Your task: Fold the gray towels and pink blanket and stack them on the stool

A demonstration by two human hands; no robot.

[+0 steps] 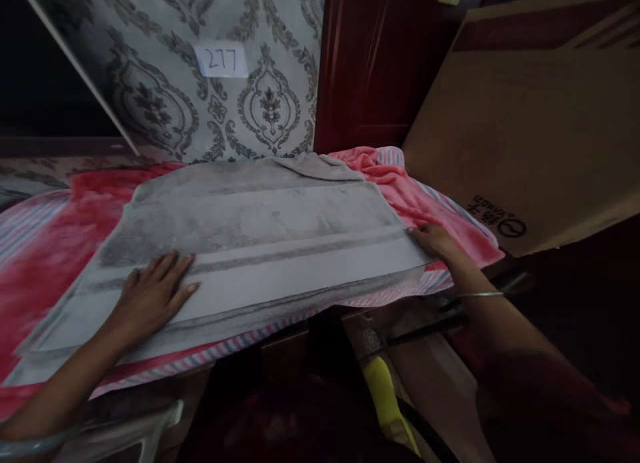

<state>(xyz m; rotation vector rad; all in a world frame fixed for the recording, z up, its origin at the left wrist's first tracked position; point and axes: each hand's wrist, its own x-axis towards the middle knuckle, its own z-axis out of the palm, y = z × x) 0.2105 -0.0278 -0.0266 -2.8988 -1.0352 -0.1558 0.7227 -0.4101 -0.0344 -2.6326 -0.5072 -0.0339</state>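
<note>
Pink cloth [45,250], grey towel [270,223], cardboard box [525,130] beside

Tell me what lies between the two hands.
Only the grey towel itself: in the head view, its flat surface runs bare from the left hand to the right hand at its edge.

277 on white label [221,60], upside-down print [496,218] on cardboard box [525,130], possibly a brand

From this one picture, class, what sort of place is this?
Probably a room in a home: patterned wallpaper, a dark red wooden door, and a grey towel spread on a pink cloth.
</note>
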